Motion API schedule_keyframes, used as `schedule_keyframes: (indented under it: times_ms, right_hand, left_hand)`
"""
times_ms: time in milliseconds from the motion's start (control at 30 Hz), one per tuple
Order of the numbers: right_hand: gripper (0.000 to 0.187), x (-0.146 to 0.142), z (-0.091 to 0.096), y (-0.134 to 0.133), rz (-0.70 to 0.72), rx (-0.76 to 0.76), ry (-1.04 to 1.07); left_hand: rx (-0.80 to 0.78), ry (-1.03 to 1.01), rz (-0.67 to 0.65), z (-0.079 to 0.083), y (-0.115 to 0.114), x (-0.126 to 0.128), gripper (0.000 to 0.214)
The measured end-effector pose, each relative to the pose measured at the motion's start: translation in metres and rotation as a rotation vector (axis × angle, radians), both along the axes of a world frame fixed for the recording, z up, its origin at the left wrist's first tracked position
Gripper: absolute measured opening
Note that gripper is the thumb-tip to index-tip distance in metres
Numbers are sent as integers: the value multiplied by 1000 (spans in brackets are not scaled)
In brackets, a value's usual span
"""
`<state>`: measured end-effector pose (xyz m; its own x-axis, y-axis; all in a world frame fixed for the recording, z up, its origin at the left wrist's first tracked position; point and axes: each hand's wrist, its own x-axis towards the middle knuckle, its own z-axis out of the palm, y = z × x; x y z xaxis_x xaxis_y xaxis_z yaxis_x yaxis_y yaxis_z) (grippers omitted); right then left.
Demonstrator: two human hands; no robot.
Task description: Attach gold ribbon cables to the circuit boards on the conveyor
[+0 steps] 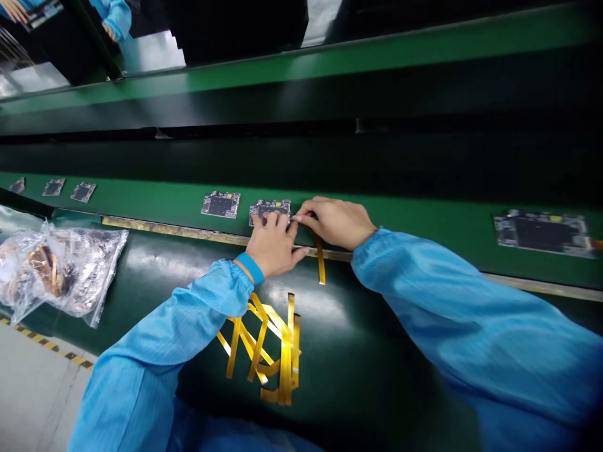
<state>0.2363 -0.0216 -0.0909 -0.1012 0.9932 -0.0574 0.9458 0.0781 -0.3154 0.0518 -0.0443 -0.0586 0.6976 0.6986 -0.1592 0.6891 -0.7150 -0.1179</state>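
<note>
My left hand [273, 245], a blue band at its wrist, lies over the lower part of a circuit board [269, 206]. Its fingertips touch the board and its thumb is spread away. At the board's right edge my right hand [336, 221] is closed in a pinch on a flex cable. The orange tail of that flex cable [321, 262] hangs below the hand over the ledge's edge; its pinched end is hidden by the fingers. Just left of this board is another circuit board [220, 204]. A loose pile of flex cables [286, 351] lies nearer to me.
Several more circuit boards [83, 191] sit along the green strip at far left. One circuit board [541, 233] at far right has an orange cable at its edge. A clear plastic bag [70, 267] rests at left. Across the line, a co-worker's blue sleeve [117, 17] shows.
</note>
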Motion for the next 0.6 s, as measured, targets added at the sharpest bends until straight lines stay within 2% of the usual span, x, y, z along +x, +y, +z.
schedule_keyframes:
  times_ms: [100,200,267,367,467,600]
  right_hand:
    - [30,5,-2,1,6,2,-11]
    - [29,9,0,-2,9,17,1]
    - [28,8,4,-9,-19,25,32]
    - [30,-1,13,-24,-45,38,119]
    - [28,-23,22,-45,64,55,227]
    - [22,-70,32,-72,336,-9,300]
  left_hand:
    - [10,-20,-3,-1,0,3,70]
    - [-25,-54,-13,6,3,1,66]
    - [-98,-100,-29,15,8,-8,58]
    - [-217,-246,-45,28,17,-36,47]
    - [-296,-466,29,37,24,-75,37]
    - [-297,-712,212,41,27,-113,26]
